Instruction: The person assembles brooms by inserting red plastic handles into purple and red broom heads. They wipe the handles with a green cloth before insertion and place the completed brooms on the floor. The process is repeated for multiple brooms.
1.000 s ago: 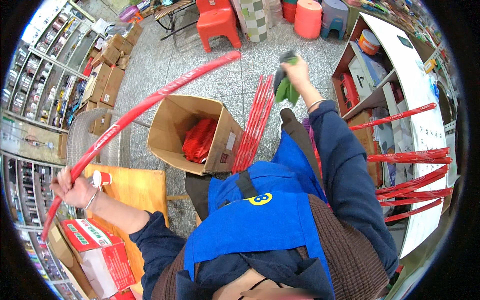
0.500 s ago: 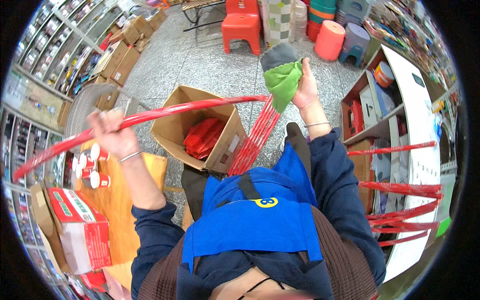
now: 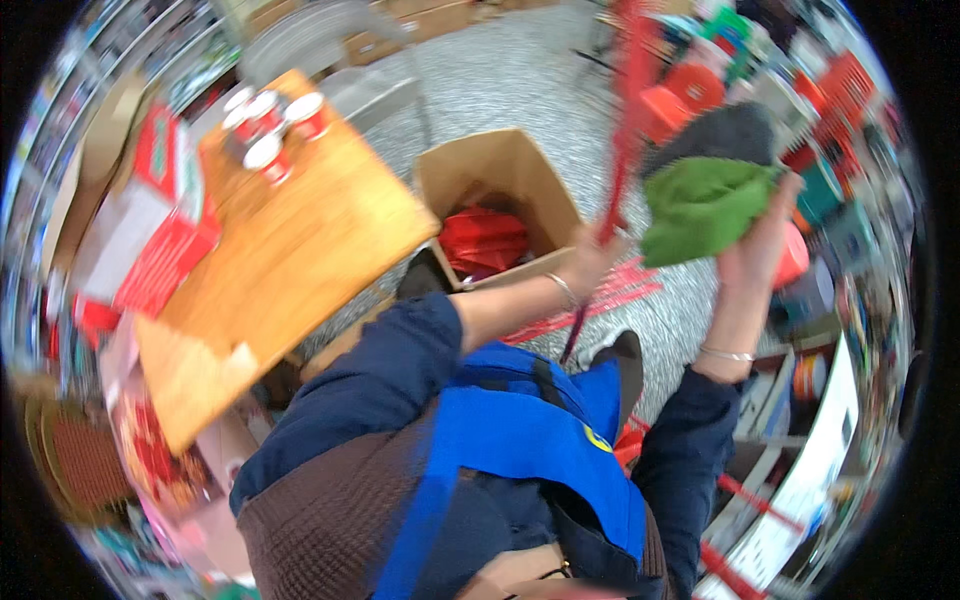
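Observation:
My left hand [image 3: 592, 262] is closed around a long, thin red stick [image 3: 624, 130], which stands steeply and is smeared by motion. In my right hand [image 3: 752, 238] are cloth pieces with zigzag-cut edges, a green cloth [image 3: 700, 205] in front of a dark grey cloth [image 3: 730, 135]. The fingers lie mostly behind the cloth. Below, between my hands and the blue apron [image 3: 540, 450], several red sticks [image 3: 625, 290] lie at a slant over the floor.
An open cardboard box [image 3: 545, 190] holding red packages [image 3: 484, 240] stands ahead. Left is a wooden table [image 3: 320, 260] with several paper cups [image 3: 268, 155] and a red-and-white carton [image 3: 165, 225]. A white-topped cabinet [image 3: 815, 450] stands right, stools and buckets beyond.
My left hand has swung from the far left to near the cloth, turning the red stick from nearly level to steep. The view has turned, so the table and box appear farther right.

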The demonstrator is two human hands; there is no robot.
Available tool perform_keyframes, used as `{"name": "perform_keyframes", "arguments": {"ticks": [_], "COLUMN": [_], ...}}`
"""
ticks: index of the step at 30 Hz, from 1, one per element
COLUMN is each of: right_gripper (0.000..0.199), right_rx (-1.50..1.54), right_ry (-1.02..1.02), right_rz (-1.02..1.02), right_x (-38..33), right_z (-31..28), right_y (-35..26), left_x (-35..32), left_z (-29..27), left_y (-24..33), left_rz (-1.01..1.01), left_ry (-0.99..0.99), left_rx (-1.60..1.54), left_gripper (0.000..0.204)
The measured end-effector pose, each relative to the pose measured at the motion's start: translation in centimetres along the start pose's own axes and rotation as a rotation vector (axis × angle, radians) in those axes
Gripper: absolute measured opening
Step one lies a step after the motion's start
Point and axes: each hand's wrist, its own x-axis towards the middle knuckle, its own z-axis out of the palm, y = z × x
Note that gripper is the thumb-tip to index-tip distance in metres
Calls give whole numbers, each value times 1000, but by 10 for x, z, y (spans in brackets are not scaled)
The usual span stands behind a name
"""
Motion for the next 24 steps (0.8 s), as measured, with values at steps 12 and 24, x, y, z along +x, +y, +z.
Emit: {"name": "perform_keyframes", "arguments": {"ticks": [12,24], "right_gripper": [49,57], "right_rx": [-1137,-1255], "right_ry": [-253,-418], "right_rz": [-461,-435], "right_x": [-50,-46], "right_z": [35,6], "right_y": [117,154], "left_x": [-15,-10], "left_z": [-19,-38], "left_y": [-41,-76], "left_rz": [-74,184], "left_ry": [-530,-233], "left_rx": [480,319], "left_gripper": [39,33]}}
